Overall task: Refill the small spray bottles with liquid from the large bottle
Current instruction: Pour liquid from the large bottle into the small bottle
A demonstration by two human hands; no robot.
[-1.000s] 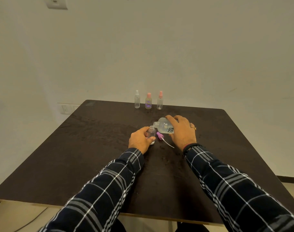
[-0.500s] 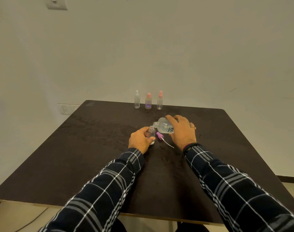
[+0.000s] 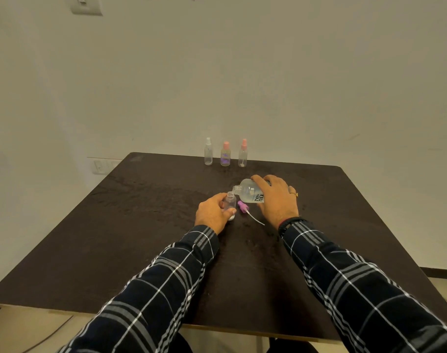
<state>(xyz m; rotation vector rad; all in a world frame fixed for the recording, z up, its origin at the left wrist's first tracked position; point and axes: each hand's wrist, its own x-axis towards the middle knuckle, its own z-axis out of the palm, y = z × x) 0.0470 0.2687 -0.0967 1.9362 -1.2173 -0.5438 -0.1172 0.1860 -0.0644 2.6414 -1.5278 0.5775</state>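
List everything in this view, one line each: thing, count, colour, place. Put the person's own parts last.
table: one, dark brown, fills the lower view
far spray bottles: three, clear, one white cap and two pink, in a row at the table's far edge
small open bottle: one, clear, upright near the table's middle
large bottle: one, clear with dark lettering, tilted, mouth at the small open bottle's neck
spray head: one, purple with white tube, lying between the hands
socket plate: one, white, wall, top left
switch plate: one, white, wall, beside the table's far left corner
sleeves: two, dark plaid, foreground
left hand: fingers round the small open bottle
right hand: grips the large bottle
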